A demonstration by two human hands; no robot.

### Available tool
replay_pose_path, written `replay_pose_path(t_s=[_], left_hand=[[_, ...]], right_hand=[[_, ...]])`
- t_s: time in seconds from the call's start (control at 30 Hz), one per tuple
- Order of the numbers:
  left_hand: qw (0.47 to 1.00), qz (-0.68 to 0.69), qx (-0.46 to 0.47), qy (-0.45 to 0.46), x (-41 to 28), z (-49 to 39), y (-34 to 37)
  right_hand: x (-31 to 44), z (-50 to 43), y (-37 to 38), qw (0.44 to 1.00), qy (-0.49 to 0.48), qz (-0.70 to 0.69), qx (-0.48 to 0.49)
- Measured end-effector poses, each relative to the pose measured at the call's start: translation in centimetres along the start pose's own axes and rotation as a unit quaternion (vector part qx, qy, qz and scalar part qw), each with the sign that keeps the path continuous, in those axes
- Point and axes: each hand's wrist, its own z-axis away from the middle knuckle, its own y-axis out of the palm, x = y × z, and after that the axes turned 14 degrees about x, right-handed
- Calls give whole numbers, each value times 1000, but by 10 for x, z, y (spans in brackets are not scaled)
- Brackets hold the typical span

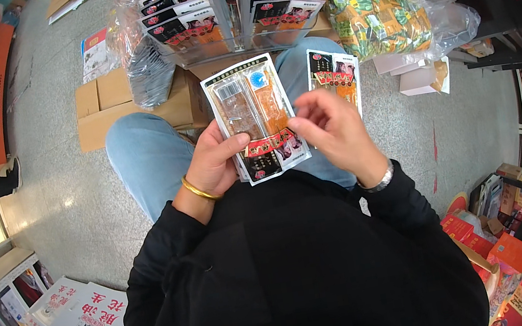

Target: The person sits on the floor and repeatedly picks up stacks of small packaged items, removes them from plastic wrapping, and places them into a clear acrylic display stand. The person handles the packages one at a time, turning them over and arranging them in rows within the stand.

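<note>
My left hand (216,157) grips a flat plastic food packet (252,108), thumb on its front face and fingers beneath. The packet has a clear window over brown and orange contents, a barcode and a round blue sticker; its printing looks upside down to me. Edges at its lower left suggest another packet beneath. My right hand (340,132) is at the packet's right edge, fingers curled but apart, the thumb tip over the edge; whether it touches is unclear. A second, similar packet (346,70) lies by my right thigh, partly behind my right hand.
Before my knees stands a clear plastic display box (203,59) with two rows of similar packets. Flattened cardboard (99,112) lies left, beside a clear bag of dark packets (150,73). At right sits a large bag of yellow-green packets (370,12). Another person's shoe (14,174) shows far left.
</note>
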Motion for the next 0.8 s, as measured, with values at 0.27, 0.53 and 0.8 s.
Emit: replay_pose_path(t_s=[0.27, 0.53, 0.8], left_hand=[[1000, -23, -16, 14, 3, 6, -2], [999, 39, -10, 33, 4, 11, -12], [999, 34, 5, 17, 3, 3, -8]], right_hand=[[-15, -5, 14, 975, 50, -210, 50], [-7, 15, -7, 965, -9, -258, 41], [-31, 23, -90, 945, -196, 149, -215]])
